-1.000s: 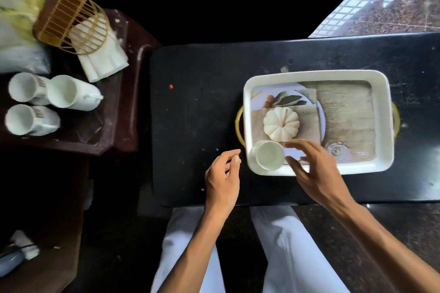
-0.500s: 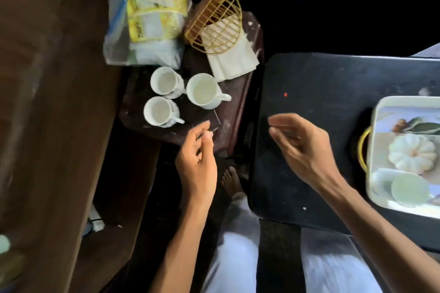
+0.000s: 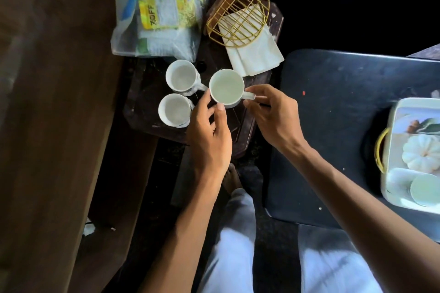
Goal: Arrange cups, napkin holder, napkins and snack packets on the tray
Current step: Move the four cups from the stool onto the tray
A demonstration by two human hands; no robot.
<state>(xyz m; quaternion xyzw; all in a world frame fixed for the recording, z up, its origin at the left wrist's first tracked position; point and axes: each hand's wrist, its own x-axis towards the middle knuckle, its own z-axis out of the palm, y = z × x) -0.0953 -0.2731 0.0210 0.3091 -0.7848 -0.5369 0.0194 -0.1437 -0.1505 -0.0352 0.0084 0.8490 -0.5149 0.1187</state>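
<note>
We grip the white mug [image 3: 227, 91] with both hands, left hand [image 3: 209, 135] fingers clamped on its body, right hand [image 3: 273, 116] fingers pinching its handle, while two mugs [image 3: 181, 77] crowd its left and napkins [image 3: 254, 54] under the wire napkin holder [image 3: 240, 14] lie just behind.

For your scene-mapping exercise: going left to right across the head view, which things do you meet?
Snack bag → napkin holder → right hand → tray
</note>
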